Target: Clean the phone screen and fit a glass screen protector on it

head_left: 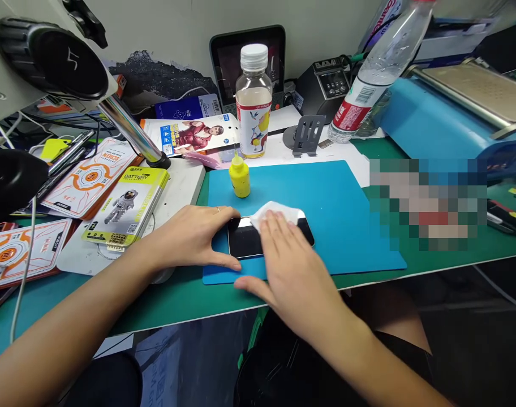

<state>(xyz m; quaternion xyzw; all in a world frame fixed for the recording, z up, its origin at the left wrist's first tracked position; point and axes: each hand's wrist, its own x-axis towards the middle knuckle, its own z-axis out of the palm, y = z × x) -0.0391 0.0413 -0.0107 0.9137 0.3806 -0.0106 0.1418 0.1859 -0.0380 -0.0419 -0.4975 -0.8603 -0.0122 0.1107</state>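
A smartphone (246, 244) with a dark screen lies flat on the blue mat (338, 198), its long side running left to right. My left hand (194, 234) wraps the phone's left end, thumb at the near edge and fingers at the far edge. Under the fingers of my right hand (294, 274) is a white wipe (288, 213), pressed flat onto the screen. Those fingers lie together, with the thumb out to the left. Part of the screen is hidden by the wipe and hand. Just beyond the phone stands a small yellow dropper bottle (240, 180).
Behind the mat stand a drink bottle (253, 124), a grey phone stand (309, 135) and a tilted water bottle (355, 107). A blue machine (444, 121) sits at right. Battery packs (126, 203) and a microscope post (133, 130) crowd the left. A blurred patch covers part of the right side.
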